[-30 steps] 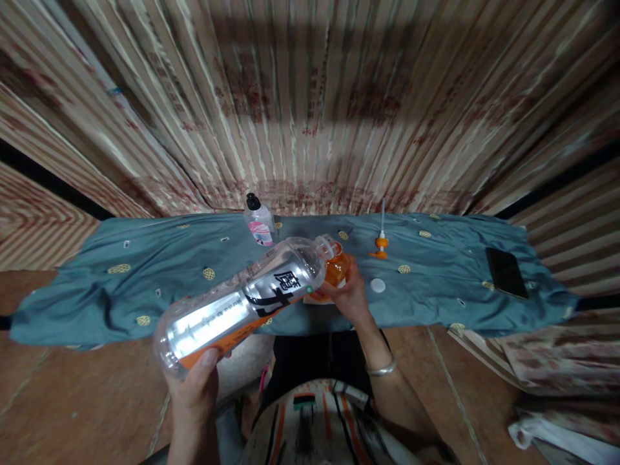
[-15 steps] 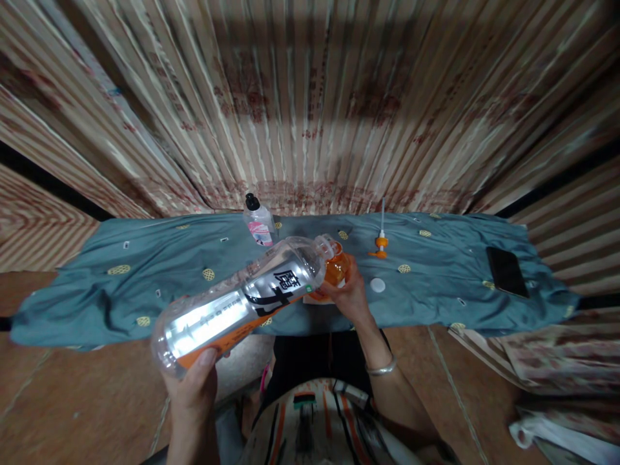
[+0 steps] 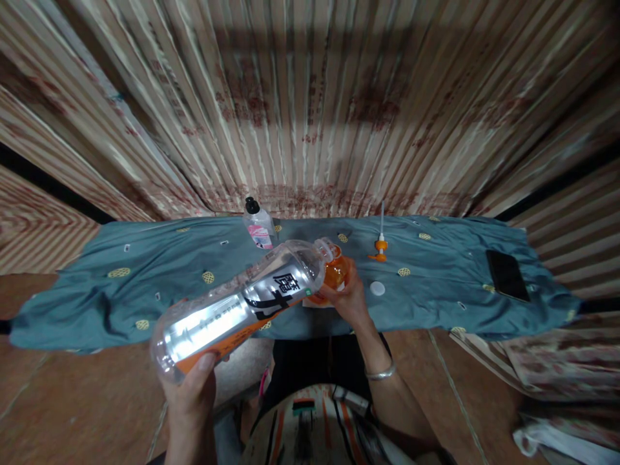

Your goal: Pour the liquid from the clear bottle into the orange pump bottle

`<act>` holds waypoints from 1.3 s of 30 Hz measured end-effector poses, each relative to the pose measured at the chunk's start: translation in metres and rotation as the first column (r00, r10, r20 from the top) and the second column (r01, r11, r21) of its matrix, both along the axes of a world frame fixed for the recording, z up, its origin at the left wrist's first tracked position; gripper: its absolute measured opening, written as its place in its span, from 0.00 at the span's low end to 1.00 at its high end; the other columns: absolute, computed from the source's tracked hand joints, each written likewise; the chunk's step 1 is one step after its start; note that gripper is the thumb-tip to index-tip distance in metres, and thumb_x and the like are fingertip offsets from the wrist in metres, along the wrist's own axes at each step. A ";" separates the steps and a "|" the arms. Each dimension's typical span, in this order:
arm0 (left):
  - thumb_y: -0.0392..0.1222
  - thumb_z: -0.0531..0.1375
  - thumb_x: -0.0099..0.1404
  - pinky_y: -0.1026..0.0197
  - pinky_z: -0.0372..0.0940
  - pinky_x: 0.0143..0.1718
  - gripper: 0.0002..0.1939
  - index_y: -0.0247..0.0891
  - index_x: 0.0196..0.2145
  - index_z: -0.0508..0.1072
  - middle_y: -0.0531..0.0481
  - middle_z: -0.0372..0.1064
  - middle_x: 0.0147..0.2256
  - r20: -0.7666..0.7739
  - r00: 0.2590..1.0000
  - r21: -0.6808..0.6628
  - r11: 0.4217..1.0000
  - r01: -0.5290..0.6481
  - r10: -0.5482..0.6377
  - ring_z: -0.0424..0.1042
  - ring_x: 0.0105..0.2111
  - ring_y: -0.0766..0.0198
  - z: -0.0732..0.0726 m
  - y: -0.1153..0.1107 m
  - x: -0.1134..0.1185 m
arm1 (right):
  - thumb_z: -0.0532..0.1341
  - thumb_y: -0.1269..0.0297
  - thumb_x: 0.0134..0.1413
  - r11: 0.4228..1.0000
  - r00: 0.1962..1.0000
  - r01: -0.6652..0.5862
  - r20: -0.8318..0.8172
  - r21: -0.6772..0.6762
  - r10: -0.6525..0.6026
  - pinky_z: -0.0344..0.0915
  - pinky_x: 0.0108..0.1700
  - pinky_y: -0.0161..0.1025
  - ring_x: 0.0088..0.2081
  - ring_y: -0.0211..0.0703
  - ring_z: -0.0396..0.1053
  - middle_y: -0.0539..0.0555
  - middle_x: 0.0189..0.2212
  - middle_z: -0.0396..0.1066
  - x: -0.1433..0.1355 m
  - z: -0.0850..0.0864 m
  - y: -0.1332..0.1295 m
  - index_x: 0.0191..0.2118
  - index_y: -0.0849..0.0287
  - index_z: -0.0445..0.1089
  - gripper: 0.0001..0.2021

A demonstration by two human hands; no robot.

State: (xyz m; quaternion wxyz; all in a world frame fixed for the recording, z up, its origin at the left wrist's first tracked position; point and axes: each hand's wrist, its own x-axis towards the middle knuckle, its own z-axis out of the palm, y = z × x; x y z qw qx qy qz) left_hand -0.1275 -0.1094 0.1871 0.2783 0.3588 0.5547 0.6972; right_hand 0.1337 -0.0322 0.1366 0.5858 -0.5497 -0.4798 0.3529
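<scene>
A large clear plastic bottle [image 3: 242, 303] with a silver and orange label lies tilted in my left hand [image 3: 191, 387], which is closed around its base end. Its open mouth points to the right, at the top of a translucent orange bottle [image 3: 334, 274]. Around that orange bottle my right hand [image 3: 349, 298] is closed, gripping it from the right side. The clear bottle's neck hides part of the orange bottle's opening. Beyond my right hand, an orange pump head with a white tube [image 3: 381, 248] and a white round cap [image 3: 377, 288] lie on the cloth.
A blue-green cloth [image 3: 184, 258] with pineapple prints covers the narrow table. At the back stands a clear bottle with a black top and pink label [image 3: 259, 226]. A black phone [image 3: 507, 275] lies at the right. Striped curtains [image 3: 310, 116] hang close behind and along the sides.
Both hands and both held bottles keep nearly the same pose. The whole view has shifted very slightly, with things sitting a little lower in the picture.
</scene>
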 end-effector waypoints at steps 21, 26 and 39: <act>0.61 0.84 0.39 0.62 0.67 0.19 0.48 0.48 0.58 0.83 0.43 0.78 0.53 0.137 0.988 0.006 0.997 0.074 -0.074 0.72 0.31 0.60 -0.005 -0.008 -0.002 | 0.80 0.53 0.45 1.000 1.000 -0.004 -0.028 0.020 0.005 0.84 0.51 0.51 0.49 0.57 0.87 0.55 0.48 0.87 0.000 -0.006 0.000 0.55 0.51 0.73 0.31; 0.54 0.83 0.47 0.62 0.70 0.24 0.44 0.50 0.62 0.82 0.46 0.78 0.51 0.153 0.980 0.024 0.992 0.126 -0.128 0.76 0.34 0.59 -0.010 -0.014 -0.005 | 0.80 0.52 0.46 1.000 1.000 0.009 0.021 0.005 -0.009 0.83 0.51 0.50 0.48 0.56 0.86 0.55 0.48 0.87 0.001 -0.011 0.000 0.56 0.52 0.74 0.32; 0.54 0.85 0.42 0.65 0.67 0.21 0.48 0.46 0.61 0.83 0.45 0.82 0.48 0.169 0.978 0.053 0.992 0.116 -0.124 0.77 0.32 0.61 -0.008 -0.007 -0.005 | 0.80 0.51 0.45 1.000 1.000 0.013 0.012 0.023 -0.013 0.84 0.49 0.48 0.47 0.55 0.87 0.54 0.47 0.87 0.001 -0.009 0.001 0.55 0.52 0.74 0.31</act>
